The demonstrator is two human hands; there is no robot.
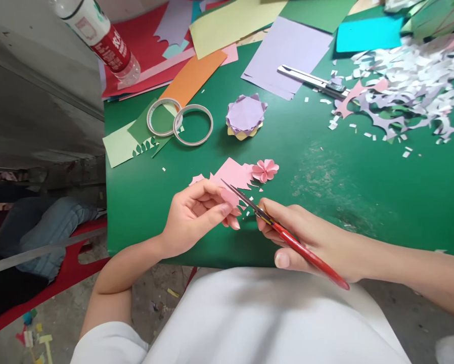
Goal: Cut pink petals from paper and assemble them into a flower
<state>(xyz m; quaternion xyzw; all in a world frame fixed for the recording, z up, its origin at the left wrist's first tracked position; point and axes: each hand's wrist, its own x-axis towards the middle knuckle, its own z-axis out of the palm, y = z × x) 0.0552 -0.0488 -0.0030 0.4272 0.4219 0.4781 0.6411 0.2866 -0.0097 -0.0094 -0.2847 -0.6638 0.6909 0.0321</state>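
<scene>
where the green tabletop (325,202) spreads flat and matte, scuffed pale near its middle, loose sheets of coloured paper (283,50) lie fanned along the far edge: lilac, yellow, orange, red, teal. a heap of curly white and pink paper scraps (412,86) is piled at the far right, thin and jagged. a clear plastic bottle (101,38) with a red label stands at the far left corner. a metal utility knife (314,81) lies partly on the lilac sheet. two thin tape rings (179,121), round and hollow, overlap near a pale green sheet with a toothed edge. beside them sits a folded lilac paper flower (245,116) on a yellow base, layered and angular.

nearer the body, the left hand (196,215) pinches a small pink paper piece (232,177) between thumb and fingertips, its far edge cut into notches. the right hand (314,237) is closed around the glossy red handles of the scissors (283,235), whose slim steel blades cross the pink piece. just beyond it a small pink paper blossom (265,170) with rounded petals rests on the tabletop, with tiny pink snippets scattered near it.
</scene>
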